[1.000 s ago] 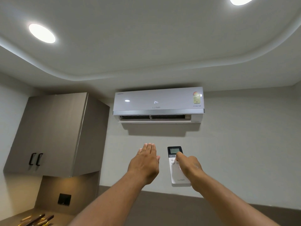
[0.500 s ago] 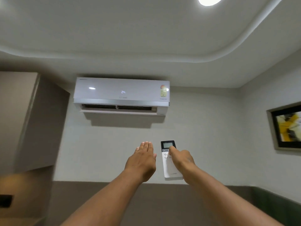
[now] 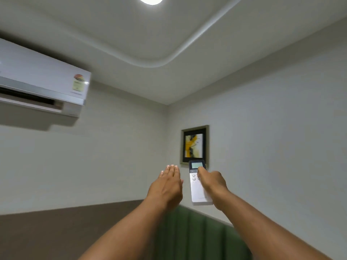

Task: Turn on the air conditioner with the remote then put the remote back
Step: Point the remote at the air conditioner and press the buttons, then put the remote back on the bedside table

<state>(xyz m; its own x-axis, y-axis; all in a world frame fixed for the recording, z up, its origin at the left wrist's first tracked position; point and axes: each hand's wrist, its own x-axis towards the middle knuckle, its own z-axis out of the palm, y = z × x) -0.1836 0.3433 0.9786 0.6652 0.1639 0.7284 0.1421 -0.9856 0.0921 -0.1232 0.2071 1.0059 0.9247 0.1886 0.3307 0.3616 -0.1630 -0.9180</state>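
Observation:
My right hand [image 3: 213, 182] grips a slim white remote [image 3: 197, 190] with a dark screen at its top, held upright at arm's length with the thumb lying over its buttons. To its left my left hand [image 3: 168, 186] is held out flat, palm away from me, fingers together and holding nothing. The white wall-mounted air conditioner [image 3: 43, 81] hangs high at the left edge, cut off by the frame, with its lower flap open. Its display is out of view.
A framed yellow and black picture [image 3: 194, 145] hangs on the right wall just behind the remote. A green padded panel [image 3: 197, 231] and a brown panel [image 3: 65, 226] line the lower walls. A round ceiling light [image 3: 150, 0] shines overhead.
The view has swung to the right: the air conditioner slid from centre to the far left and the room corner with the picture came in. Both hands kept the same pose.

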